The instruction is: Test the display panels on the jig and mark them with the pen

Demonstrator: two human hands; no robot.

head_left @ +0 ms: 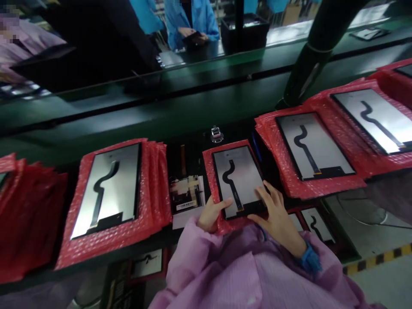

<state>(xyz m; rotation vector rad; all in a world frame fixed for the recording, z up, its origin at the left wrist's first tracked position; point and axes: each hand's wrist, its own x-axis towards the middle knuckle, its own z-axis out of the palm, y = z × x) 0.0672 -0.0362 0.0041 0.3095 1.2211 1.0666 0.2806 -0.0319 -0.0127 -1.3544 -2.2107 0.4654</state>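
A display panel (246, 178) with a curved black ribbon cable lies on a red bubble-wrap sleeve (208, 165) in front of me. My left hand (215, 212) grips the lower left edge of the panel and sleeve, its thumb on the panel's face. At the lower right corner, my right hand (278, 216) has its fingers spread, fingertips at the panel's edge. Left of the panel, a small circuit assembly (186, 193) rests on a white sheet (183, 221).
Red sleeve stacks topped with panels stand at left (156, 189) and right (283, 171), with more beyond. A metal clip (216, 134) sits behind my panel. A green post (309, 64) rises at back right. A person in blue (175, 21) works across the bench.
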